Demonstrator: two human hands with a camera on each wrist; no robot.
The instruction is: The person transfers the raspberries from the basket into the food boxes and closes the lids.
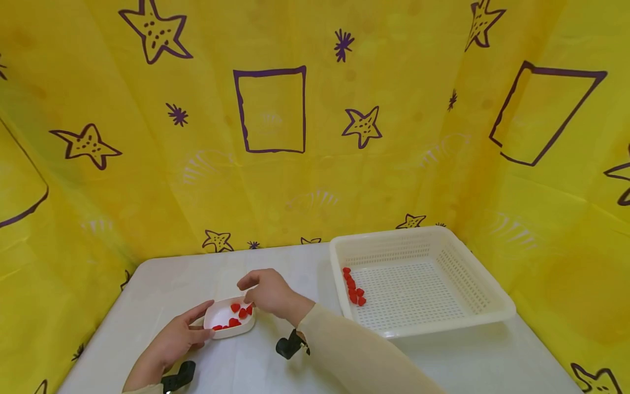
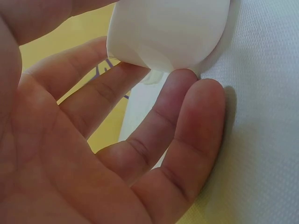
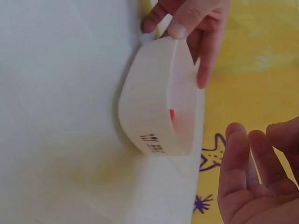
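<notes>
A small white dish with raised sides stands on the table, holding several small red pieces. My left hand grips its left end; in the right wrist view that thumb lies on the rim with fingers on the far side. The left wrist view shows the palm and fingers beside the white dish. Over the dish's right end hovers my right hand, its fingers loosely bent. The right wrist view shows nothing between the right hand's fingers, apart from the dish, which has dark printing on its side.
To the right stands a large white perforated basket, with several red pieces along its left inner side. A white cloth covers the table. Yellow patterned curtains enclose its back and sides.
</notes>
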